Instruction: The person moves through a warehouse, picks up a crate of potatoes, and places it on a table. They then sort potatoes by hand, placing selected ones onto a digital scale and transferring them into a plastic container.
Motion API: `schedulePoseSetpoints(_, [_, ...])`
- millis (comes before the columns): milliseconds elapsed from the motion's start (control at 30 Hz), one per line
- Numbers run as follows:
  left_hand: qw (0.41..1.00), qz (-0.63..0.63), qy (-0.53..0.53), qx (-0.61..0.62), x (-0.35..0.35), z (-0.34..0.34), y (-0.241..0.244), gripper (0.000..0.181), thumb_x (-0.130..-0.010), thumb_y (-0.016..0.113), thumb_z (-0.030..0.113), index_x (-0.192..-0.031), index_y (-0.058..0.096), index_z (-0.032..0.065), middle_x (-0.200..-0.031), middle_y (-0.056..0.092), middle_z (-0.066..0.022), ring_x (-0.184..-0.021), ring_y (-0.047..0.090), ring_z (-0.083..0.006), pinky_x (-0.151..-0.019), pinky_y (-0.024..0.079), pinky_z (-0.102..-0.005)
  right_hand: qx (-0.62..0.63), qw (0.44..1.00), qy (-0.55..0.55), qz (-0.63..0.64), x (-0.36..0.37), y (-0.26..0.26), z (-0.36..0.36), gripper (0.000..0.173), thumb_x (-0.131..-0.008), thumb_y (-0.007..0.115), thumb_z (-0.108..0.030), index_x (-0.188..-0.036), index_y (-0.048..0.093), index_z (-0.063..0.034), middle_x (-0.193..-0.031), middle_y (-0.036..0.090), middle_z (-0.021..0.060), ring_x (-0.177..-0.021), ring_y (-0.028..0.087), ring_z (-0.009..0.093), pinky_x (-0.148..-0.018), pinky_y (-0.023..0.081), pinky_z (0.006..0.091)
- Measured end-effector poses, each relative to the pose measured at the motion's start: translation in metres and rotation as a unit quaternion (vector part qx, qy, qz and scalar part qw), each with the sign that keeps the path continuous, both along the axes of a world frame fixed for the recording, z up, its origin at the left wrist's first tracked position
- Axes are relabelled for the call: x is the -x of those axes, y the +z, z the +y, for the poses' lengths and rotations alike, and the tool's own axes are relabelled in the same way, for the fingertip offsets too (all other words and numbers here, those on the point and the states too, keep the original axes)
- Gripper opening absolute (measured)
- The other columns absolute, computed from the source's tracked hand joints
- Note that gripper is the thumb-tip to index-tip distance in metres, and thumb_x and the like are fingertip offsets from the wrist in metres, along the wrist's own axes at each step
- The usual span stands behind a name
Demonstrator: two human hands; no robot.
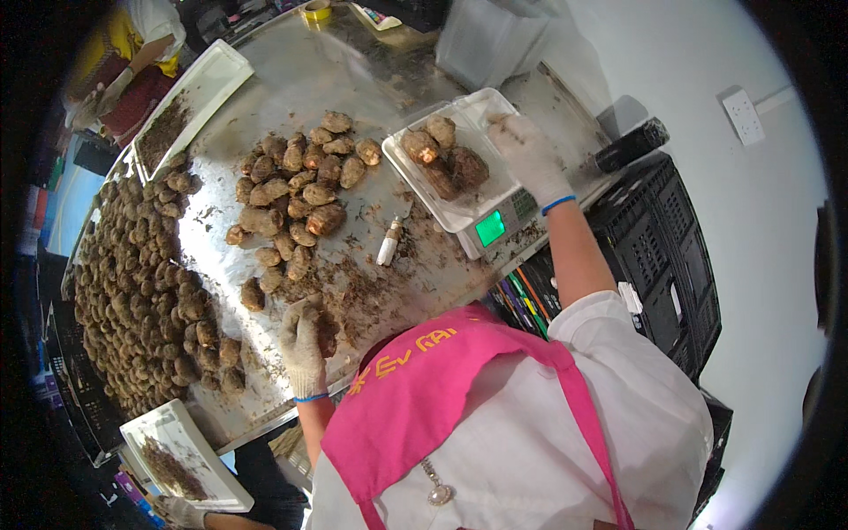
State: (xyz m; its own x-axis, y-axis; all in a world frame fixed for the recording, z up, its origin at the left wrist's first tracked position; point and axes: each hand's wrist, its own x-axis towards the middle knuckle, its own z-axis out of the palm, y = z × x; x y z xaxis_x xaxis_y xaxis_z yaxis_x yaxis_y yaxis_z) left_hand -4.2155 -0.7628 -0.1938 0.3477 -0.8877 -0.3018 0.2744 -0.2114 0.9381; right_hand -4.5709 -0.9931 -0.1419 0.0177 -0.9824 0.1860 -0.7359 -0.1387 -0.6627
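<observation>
My left hand (302, 348), in a pale knit glove with a blue cuff, is closed around a brown taro corm (327, 334) near the table's front edge. A loose group of taro corms (301, 179) lies just beyond it. My gloved right hand (530, 159) is at the right side of the white tray (424, 189) on a digital scale (472, 242). Whether its fingers grip anything is unclear. Several corms (469, 167) rest in that tray, and the scale's display glows green. A short white-wrapped tool (389, 245) lies between the group and the scale.
A large taro heap (149, 285) covers the metal table's left side. Soil-strewn white trays (218, 73) (179, 457) sit at its edges. Co-workers' gloved hands (116, 93) (179, 511) show at left. A translucent bin (487, 43) stands behind; black crates (656, 245) stack at right.
</observation>
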Motion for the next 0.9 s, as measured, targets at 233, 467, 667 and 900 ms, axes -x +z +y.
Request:
schedulePoseSetpoints(233, [0.997,0.045,0.068,0.018,-0.012,0.021,-0.025,0.023,-0.094,0.054,0.013,-0.111,0.063,0.0008,-0.091,0.069,-0.012,-0.074,0.067,-0.0228,-0.065,0.058,-0.0362,0.041,0.984,-0.114,-0.132,0.053,0.018,0.033,0.029,-0.091,0.063,-0.017,-0.115,0.067,0.0002,-0.101,0.07,0.0047,-0.094,0.062,0.011,-0.084,0.048,0.0244])
schedulePoseSetpoints(467, [0.993,0.078,0.071,0.046,-0.014,0.014,-0.031,0.022,-0.093,0.052,0.01,-0.108,0.064,0.0008,-0.09,0.069,-0.0134,-0.073,0.067,-0.0252,-0.063,0.058,-0.0381,-0.013,0.972,-0.136,-0.194,0.077,-0.013,0.048,0.042,-0.09,0.064,-0.025,-0.118,0.063,0.0054,-0.104,0.07,0.0144,-0.095,0.065,0.019,-0.086,0.05,0.0298])
schedulePoseSetpoints(667, [0.992,0.095,0.084,0.025,-0.004,0.012,-0.022,0.024,-0.092,0.052,0.013,-0.109,0.063,-0.0003,-0.087,0.068,-0.0144,-0.068,0.067,-0.0268,-0.06,0.057,-0.039,-0.074,0.97,-0.111,-0.205,0.07,-0.025,0.051,0.038,-0.09,0.064,-0.023,-0.12,0.064,0.0015,-0.111,0.069,0.0126,-0.095,0.065,0.017,-0.085,0.05,0.0294])
schedulePoseSetpoints(900, [0.981,0.156,0.114,-0.007,0.004,0.007,-0.027,0.022,-0.094,0.052,0.015,-0.108,0.064,0.0013,-0.091,0.067,-0.0098,-0.079,0.065,-0.0206,-0.071,0.054,-0.0318,0.024,0.992,0.06,-0.112,0.003,-0.003,0.022,0.04,-0.086,0.066,-0.007,-0.124,0.06,0.0031,-0.116,0.064,0.0092,-0.104,0.062,0.014,-0.092,0.048,0.0274])
